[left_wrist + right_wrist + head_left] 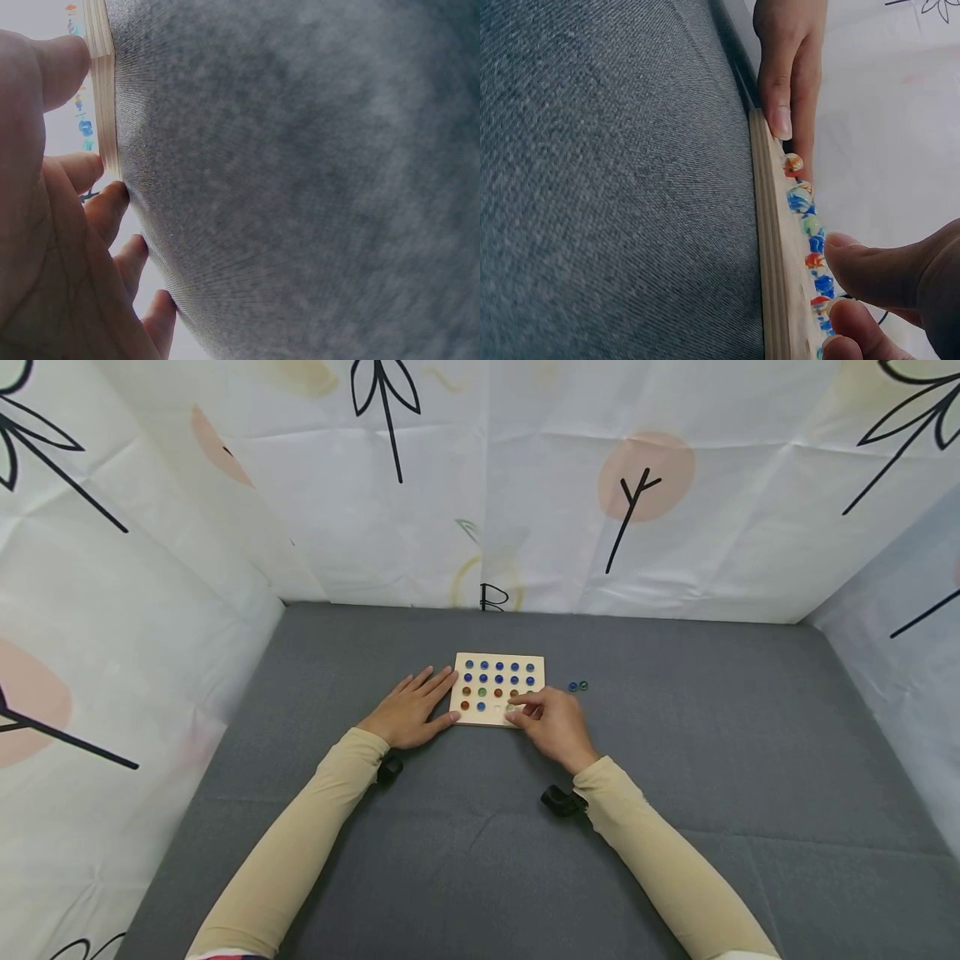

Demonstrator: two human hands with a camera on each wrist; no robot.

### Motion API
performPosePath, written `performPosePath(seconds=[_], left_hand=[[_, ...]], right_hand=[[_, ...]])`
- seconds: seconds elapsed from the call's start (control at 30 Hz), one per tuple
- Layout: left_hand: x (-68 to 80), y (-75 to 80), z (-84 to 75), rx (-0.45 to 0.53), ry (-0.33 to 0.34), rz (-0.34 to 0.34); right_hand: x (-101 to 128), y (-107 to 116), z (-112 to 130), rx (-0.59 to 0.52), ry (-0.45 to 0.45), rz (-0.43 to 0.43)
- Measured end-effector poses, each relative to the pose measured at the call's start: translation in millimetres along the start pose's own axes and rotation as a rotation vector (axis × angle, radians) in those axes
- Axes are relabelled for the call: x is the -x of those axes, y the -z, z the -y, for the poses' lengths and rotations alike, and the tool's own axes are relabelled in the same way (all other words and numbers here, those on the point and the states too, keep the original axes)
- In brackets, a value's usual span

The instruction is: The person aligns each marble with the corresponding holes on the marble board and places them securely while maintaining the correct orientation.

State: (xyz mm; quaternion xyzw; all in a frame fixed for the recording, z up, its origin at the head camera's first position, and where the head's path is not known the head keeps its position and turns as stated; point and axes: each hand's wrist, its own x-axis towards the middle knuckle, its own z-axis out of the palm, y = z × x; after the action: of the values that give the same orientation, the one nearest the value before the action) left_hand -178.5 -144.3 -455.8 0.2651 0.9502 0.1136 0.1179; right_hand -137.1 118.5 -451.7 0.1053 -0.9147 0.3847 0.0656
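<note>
While your left hand (411, 712) lies flat, steadying the wooden marble board (496, 689), your right hand (551, 725) works. Its grip pinches a green marble (511, 707) at the board's near edge

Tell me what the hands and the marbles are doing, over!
Left hand flat, steadying wooden board. Right hand pinching a marble over the front row. Two loose marbles on the grey cloth. Nothing in the way.

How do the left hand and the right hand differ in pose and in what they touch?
The left hand lies flat with straight fingers against the left edge of the wooden board; the right hand is curled, its fingertips pinching a marble on the board's near row. The left hand rests mostly on the grey cloth; the right hand reaches over the board. Both wear beige sleeves.
</note>
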Motion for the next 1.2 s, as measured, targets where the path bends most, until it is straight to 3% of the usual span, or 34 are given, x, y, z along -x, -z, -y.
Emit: performPosePath(seconds=[0.47, 1.2], left_hand=[[-0.8, -1.9, 3.0, 0.018, -0.009, 0.002], [-0.2, 1.7, 0.5, 0.018, 0.004, 0.014]], right_hand=[[-5, -8, 2, -0.018, -0.016, 0.019], [-12, -13, 7, 0.075, -0.075, 0.054]])
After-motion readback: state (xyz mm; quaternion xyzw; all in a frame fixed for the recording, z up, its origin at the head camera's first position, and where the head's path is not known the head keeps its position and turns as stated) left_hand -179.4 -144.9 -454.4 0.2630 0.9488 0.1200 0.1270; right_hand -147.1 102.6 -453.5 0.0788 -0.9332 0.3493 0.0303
